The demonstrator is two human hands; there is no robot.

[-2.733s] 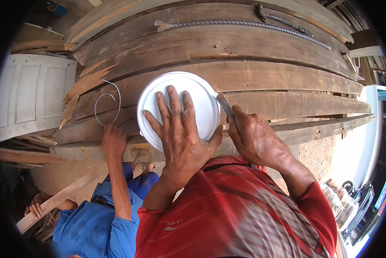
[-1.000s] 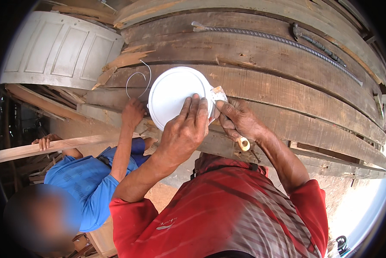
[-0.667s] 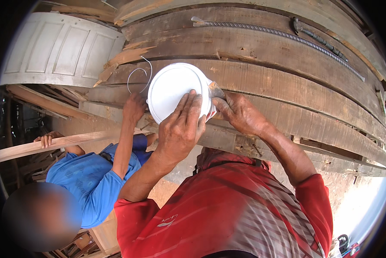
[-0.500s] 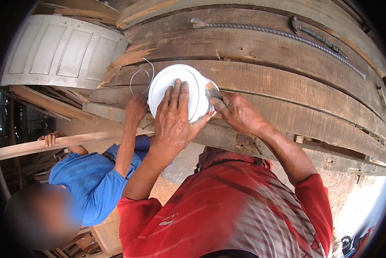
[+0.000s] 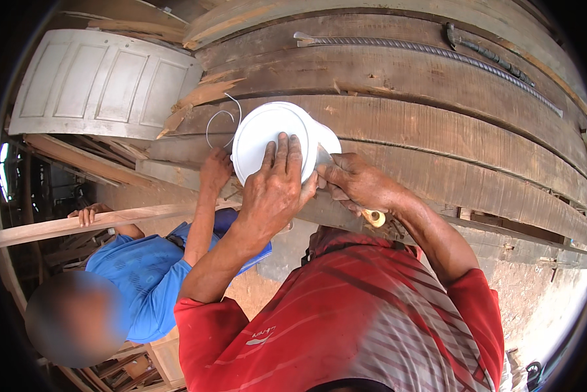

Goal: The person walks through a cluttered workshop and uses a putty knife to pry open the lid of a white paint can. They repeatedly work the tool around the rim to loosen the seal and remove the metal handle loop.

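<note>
A white plastic bucket (image 5: 329, 140) with a round white lid (image 5: 257, 130) stands at the near edge of the wooden planks. My left hand (image 5: 274, 193) lies on the lid, fingers stretched out flat. On the bucket's right side, my right hand (image 5: 362, 183) grips a putty knife (image 5: 374, 217). Its yellowish handle end pokes out below my fist, and its blade is against the lid's rim; whether the tip sits under the rim I cannot tell. A co-worker's hand (image 5: 215, 168) is at the bucket's left side, beside a thin, curled pale wire (image 5: 220, 113).
A ribbed steel bar (image 5: 430, 53) and a hammer-like tool (image 5: 492, 57) lie on the far planks (image 5: 411, 85). To the left, a co-worker in a blue shirt (image 5: 143, 274) holds a long wooden strip (image 5: 136, 214). A white panelled door (image 5: 104, 81) lies at the far left.
My right hand has turned, bringing the putty knife's handle end into view. My left hand has slid slightly down the lid. The whole view has shifted a little.
</note>
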